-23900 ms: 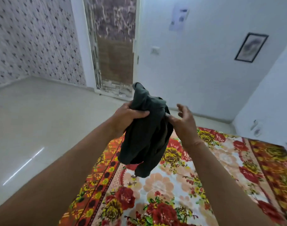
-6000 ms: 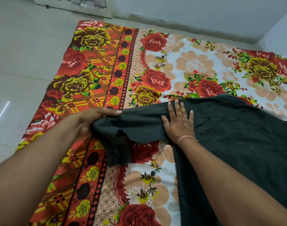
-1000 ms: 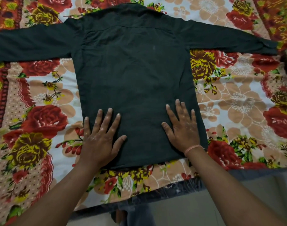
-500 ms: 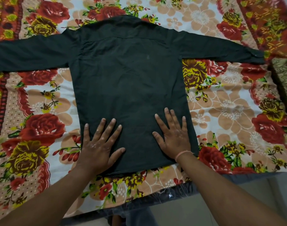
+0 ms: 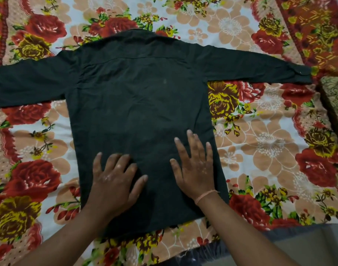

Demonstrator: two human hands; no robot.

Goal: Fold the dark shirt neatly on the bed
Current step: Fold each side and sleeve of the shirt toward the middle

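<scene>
Lying flat, back up, on the bed (image 5: 264, 143): dark shirt (image 5: 139, 104), collar far, hem near, long axis running straight away from the body. Pressing on the lower back panel: left hand (image 5: 114, 181) and right hand (image 5: 195, 167), both flat, fingers spread, gripping nothing. Stretching sideways: left sleeve (image 5: 26, 83), right sleeve (image 5: 256, 68), each nearer its same-side hand. Probably next: folding one side inward.

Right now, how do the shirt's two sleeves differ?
The left sleeve runs out of frame at the image's left edge, cuff unseen; the right sleeve ends in view, its buttoned cuff showing. The left sleeve lies nearly level; the right sleeve slants down toward its cuff. Both lie flat, spread out, unfolded, on the floral bedsheet.
</scene>
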